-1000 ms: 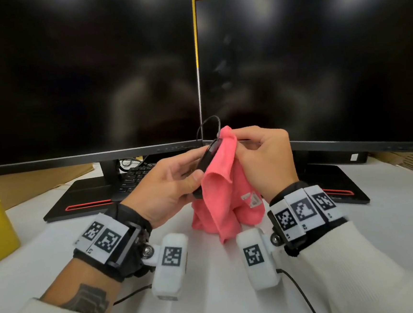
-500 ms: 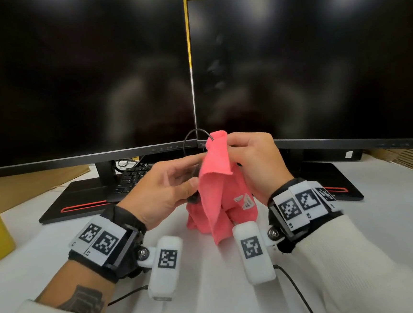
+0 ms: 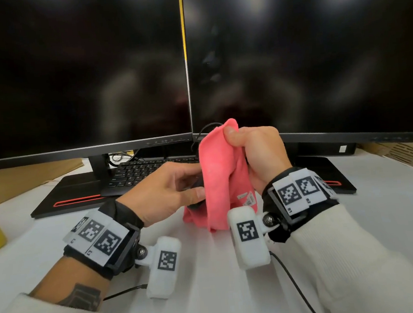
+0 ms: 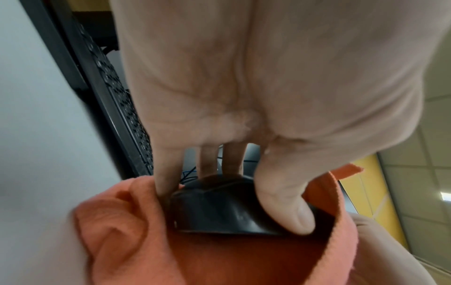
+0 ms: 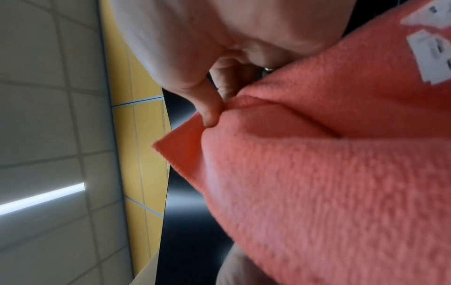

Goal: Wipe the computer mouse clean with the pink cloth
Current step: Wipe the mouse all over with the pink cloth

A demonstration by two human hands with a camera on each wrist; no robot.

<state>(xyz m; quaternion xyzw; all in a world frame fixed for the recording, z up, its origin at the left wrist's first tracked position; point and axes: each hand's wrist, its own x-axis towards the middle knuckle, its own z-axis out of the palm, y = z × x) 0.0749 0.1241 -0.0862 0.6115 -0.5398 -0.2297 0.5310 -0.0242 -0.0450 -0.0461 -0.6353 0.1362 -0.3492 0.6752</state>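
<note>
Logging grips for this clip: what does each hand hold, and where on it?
Left hand grips the black computer mouse by its sides, thumb against fingers. Right hand pinches the pink cloth near its top edge.

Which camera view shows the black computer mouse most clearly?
The left wrist view: the mouse fills the middle, gripped by the left hand against the pink cloth. In the head view only a dark sliver shows beside the cloth. The right wrist view shows none of it.

It looks like an office: two dark monitors [image 3: 75, 73] side by side, a keyboard [image 3: 149, 170], a white desk [image 3: 212, 293], probably ceiling tiles [image 5: 48, 96] above.
</note>
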